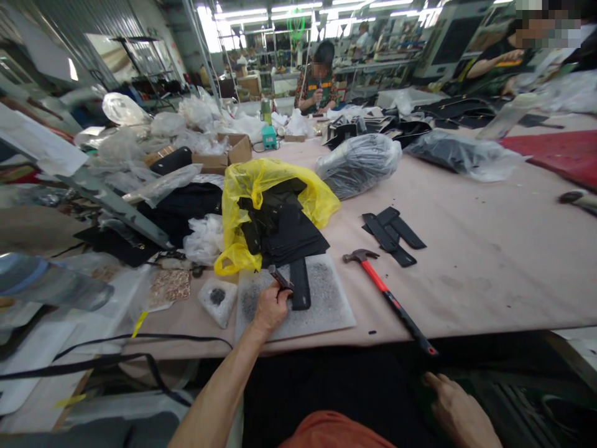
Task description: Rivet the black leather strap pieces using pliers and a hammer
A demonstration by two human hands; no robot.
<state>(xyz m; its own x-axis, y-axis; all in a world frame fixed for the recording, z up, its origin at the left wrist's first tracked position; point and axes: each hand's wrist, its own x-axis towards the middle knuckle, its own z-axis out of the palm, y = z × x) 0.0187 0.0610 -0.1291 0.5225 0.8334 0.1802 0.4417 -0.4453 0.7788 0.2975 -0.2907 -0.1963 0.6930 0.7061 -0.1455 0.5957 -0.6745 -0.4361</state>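
Note:
My left hand (272, 307) is closed around a short metal punch (280, 276), tilted, with its lower end at the edge of a black strap piece (300, 287). The strap piece lies on a worn whitish slab (333, 298). My right hand (459, 407) is low at the right, below the table edge, its fingers loosely apart with nothing visible in them. Just above it, the red-and-black handle of a claw hammer (383, 287) sticks out over the table edge. Behind the slab, a yellow plastic bag (233, 205) holds a stack of black pieces (293, 233).
Several finished-looking black straps (392, 233) lie right of the bag. A small white block (217, 300) and a bag of small metal parts (170, 285) sit at the left, near a large clear bottle (56, 283). A co-worker (319, 81) sits across the table.

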